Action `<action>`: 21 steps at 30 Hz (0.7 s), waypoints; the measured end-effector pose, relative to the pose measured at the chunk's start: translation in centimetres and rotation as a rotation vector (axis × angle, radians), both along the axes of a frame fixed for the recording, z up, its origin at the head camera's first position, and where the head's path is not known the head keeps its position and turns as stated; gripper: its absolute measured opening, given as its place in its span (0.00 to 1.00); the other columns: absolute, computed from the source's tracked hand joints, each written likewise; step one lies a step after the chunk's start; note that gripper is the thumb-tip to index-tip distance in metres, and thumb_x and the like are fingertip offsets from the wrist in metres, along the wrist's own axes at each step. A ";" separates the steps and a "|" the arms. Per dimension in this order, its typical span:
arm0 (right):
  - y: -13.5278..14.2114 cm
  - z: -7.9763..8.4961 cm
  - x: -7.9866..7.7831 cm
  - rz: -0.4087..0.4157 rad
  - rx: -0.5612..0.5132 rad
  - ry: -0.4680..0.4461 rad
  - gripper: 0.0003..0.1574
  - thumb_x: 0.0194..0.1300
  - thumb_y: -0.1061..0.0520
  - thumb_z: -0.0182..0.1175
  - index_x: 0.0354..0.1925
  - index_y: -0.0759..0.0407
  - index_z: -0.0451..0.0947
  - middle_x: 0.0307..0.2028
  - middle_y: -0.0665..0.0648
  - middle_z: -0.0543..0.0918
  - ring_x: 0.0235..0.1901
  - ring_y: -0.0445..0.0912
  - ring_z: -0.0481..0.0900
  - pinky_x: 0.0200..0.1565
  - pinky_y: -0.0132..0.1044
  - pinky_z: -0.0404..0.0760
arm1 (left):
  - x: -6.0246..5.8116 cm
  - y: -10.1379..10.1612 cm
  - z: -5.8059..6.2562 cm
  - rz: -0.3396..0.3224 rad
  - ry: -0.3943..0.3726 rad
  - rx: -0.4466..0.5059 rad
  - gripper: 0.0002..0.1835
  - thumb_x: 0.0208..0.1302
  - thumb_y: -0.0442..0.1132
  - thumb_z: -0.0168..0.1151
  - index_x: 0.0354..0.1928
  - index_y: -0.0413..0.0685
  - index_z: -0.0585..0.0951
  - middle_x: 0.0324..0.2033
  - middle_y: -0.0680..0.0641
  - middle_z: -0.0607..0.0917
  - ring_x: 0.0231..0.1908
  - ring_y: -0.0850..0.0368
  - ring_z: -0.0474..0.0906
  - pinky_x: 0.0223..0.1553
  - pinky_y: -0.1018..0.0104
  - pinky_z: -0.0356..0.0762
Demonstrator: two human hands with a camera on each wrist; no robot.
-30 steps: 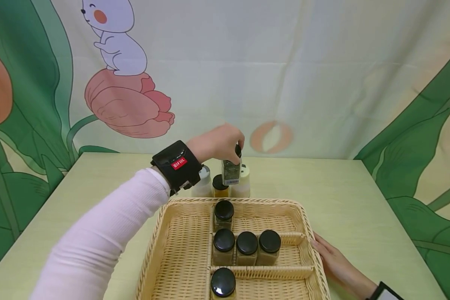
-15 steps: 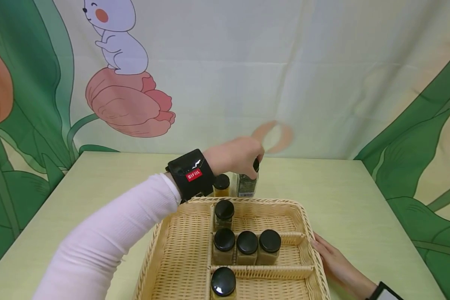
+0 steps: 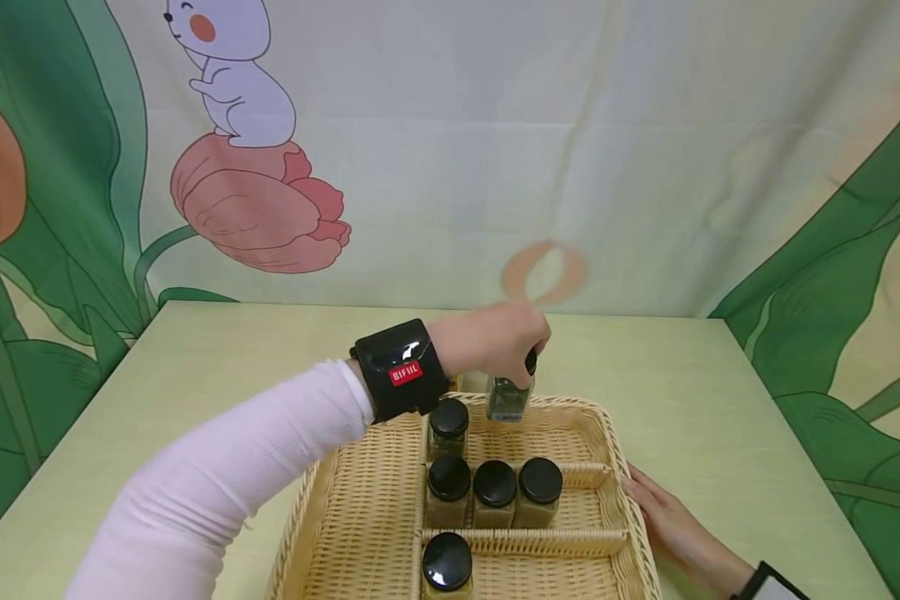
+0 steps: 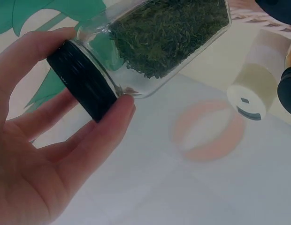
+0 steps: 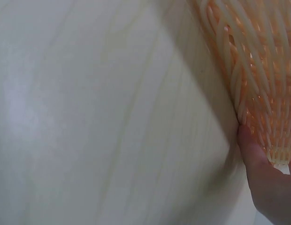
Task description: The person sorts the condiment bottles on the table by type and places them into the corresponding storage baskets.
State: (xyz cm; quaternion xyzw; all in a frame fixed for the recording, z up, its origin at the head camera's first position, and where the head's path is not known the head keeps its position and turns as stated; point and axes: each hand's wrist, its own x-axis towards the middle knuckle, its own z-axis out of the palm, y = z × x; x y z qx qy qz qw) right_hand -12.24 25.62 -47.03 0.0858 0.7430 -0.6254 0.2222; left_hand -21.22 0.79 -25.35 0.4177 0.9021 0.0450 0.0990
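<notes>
My left hand (image 3: 498, 337) pinches the black lid of a square glass jar of dried green herbs (image 3: 508, 400), and its thumb and fingers show round the lid in the left wrist view. The jar (image 4: 169, 37) overlaps the back compartment of the wicker basket (image 3: 633, 533). One black-lidded spice jar (image 3: 448, 425) stands at the left of that compartment. Three more jars (image 3: 494, 496) stand side by side in the middle one, and another jar (image 3: 447, 562) in the front one. My right hand (image 3: 675, 525) holds the basket's right wall at the rim, a finger (image 5: 251, 147) against its outside.
Behind the basket stand a pale-capped shaker (image 4: 253, 93) and a black-lidded jar (image 4: 288, 89), mostly hidden by my left arm in the head view. A long undivided compartment (image 3: 367, 508) runs down the basket's left side. A printed cloth (image 3: 420, 167) hangs behind the table (image 3: 720, 400).
My left hand has carried the herb jar right and toward me, from above the shakers behind the basket to the back compartment. My right hand and the basket have stayed in place.
</notes>
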 end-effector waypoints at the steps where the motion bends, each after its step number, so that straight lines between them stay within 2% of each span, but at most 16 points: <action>1: 0.0 0.0 0.0 0.002 -0.002 0.001 0.50 0.60 0.33 0.44 0.69 0.57 0.38 0.63 0.71 0.51 0.59 0.63 0.57 0.52 0.52 0.66 | 0.0 0.0 -0.2 -0.007 -0.002 0.003 0.08 0.49 0.35 0.63 0.24 0.46 0.72 0.20 0.54 0.69 0.23 0.61 0.63 0.27 0.72 0.59; 12: 0.0 0.0 0.0 -0.008 -0.016 0.003 0.45 0.65 0.38 0.42 0.68 0.58 0.38 0.63 0.72 0.50 0.59 0.63 0.57 0.52 0.51 0.67 | 0.4 -0.2 -1.3 -0.026 -0.024 0.030 0.07 0.48 0.34 0.64 0.26 0.44 0.73 0.21 0.54 0.70 0.23 0.61 0.65 0.27 0.72 0.61; 21: 0.0 0.0 0.1 -0.012 -0.001 0.000 0.46 0.64 0.37 0.43 0.68 0.58 0.39 0.63 0.72 0.51 0.58 0.64 0.58 0.51 0.52 0.67 | 0.5 0.1 -2.6 -0.018 -0.015 -0.042 0.08 0.50 0.37 0.63 0.24 0.47 0.72 0.20 0.55 0.68 0.22 0.60 0.62 0.27 0.70 0.59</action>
